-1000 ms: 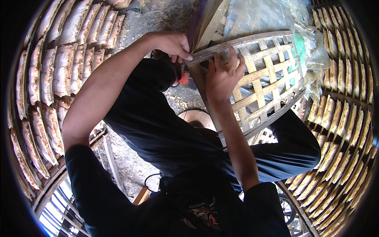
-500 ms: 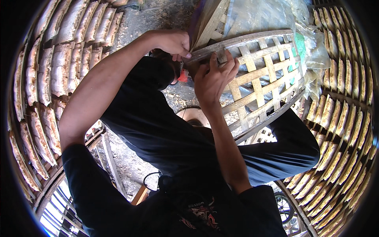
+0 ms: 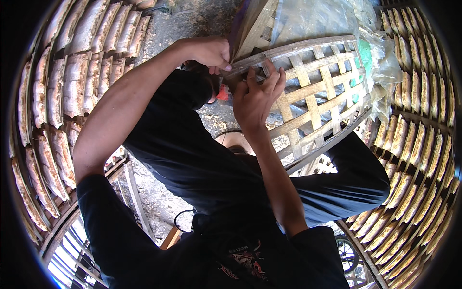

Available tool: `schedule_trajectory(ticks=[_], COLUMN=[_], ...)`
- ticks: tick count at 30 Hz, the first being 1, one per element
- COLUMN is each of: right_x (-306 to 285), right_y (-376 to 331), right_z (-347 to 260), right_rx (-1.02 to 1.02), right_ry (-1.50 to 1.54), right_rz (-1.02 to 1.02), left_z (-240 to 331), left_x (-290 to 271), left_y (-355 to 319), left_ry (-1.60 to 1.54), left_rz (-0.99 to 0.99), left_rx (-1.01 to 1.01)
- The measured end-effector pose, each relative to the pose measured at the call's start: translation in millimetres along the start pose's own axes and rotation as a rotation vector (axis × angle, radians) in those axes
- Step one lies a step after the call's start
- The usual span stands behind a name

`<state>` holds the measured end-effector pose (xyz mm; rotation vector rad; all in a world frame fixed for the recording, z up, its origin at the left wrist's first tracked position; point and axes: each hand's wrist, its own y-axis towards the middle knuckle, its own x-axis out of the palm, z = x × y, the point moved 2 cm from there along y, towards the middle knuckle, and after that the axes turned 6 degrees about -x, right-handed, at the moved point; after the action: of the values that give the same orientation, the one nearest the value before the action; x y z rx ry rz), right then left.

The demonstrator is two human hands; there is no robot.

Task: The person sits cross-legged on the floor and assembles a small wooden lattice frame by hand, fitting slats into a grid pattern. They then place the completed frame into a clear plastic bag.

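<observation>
Rough grey ground [image 3: 192, 24] shows at the top of the head view, and woven racks [image 3: 82, 86] loaded with rows of pale flat pieces [image 3: 72, 91] curve along the left; more such rows [image 3: 418, 144] line the right side. Crumpled clear plastic sheeting [image 3: 317, 19] lies behind the work.

A bamboo lattice tray [image 3: 317, 96], made of crossed flat slats inside a thicker rim, stands tilted on edge in front of the person, above the knees in dark trousers [image 3: 346, 188].

At the tray's upper left corner the left hand [image 3: 207, 50] curls over the rim, fingers bent and closed on the rim strip, with the thumb tip pressed near the edge.

Just beside and below it, the right hand [image 3: 257, 96] rests against the lattice face, its fingers [image 3: 269, 77] spread upward and hooked over the same rim strip, the palm flat on the slats. Both hands touch the tray and sit close together at that corner. A small red thing [image 3: 222, 94] shows between the wrists; what it is cannot be told.
</observation>
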<state>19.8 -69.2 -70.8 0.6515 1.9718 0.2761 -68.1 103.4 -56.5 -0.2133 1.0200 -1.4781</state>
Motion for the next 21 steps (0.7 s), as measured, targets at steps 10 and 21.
schedule_trajectory(ticks=[10, 21], right_x=[-0.6, -26.7], right_y=[-3.7, -22.3], right_z=[5.2, -25.3], right_rx=[-0.027, -0.062], right_ry=[0.041, 0.375], right_rz=[-0.007, -0.153], left_z=[-4.1, -4.4], left_x=[-0.3, -6.7], left_y=[1.6, -6.7], left_ry=[-0.017, -0.079], left_rz=[-0.03, -0.068], left_rx=[-0.032, -0.117])
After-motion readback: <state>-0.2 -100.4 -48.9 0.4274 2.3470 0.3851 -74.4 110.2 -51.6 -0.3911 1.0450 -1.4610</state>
